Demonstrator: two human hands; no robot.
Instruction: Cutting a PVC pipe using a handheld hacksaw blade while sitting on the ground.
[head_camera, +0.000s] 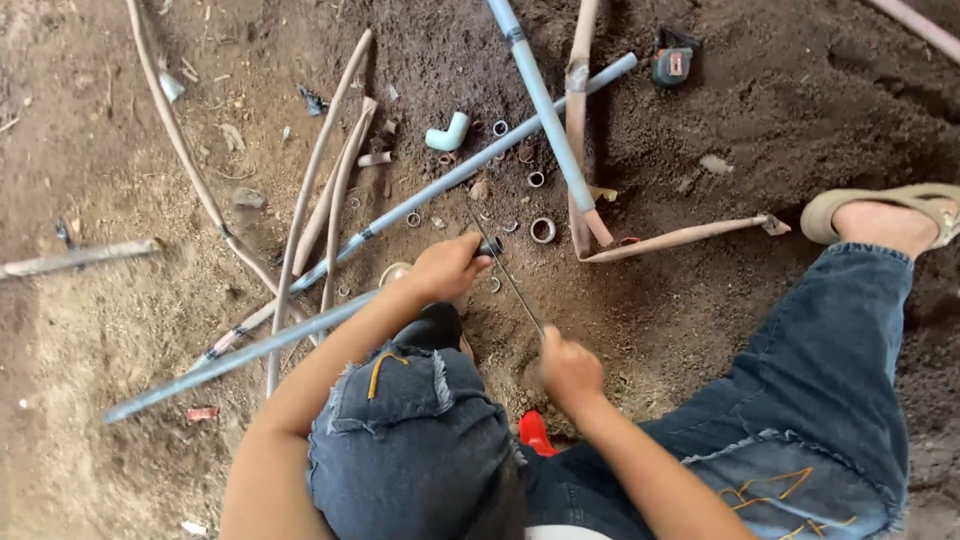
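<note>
My left hand (447, 266) grips the end of a long grey pipe (230, 360) that runs off to the lower left over the dirt. My right hand (568, 368) is closed on the lower end of a thin hacksaw blade (505, 270), which slants up to the left and lies across the pipe's end beside my left fingers. My left knee, in torn jeans, sits just below the pipe. A red object (535, 432) shows between my legs.
Several pipes lie crossed on the soil, among them a light blue pipe (540, 100) and a bent tan pipe (680, 238). A white elbow fitting (447, 135), cut pipe rings (542, 230) and a tape measure (672, 62) lie beyond. My sandalled foot (885, 218) is at right.
</note>
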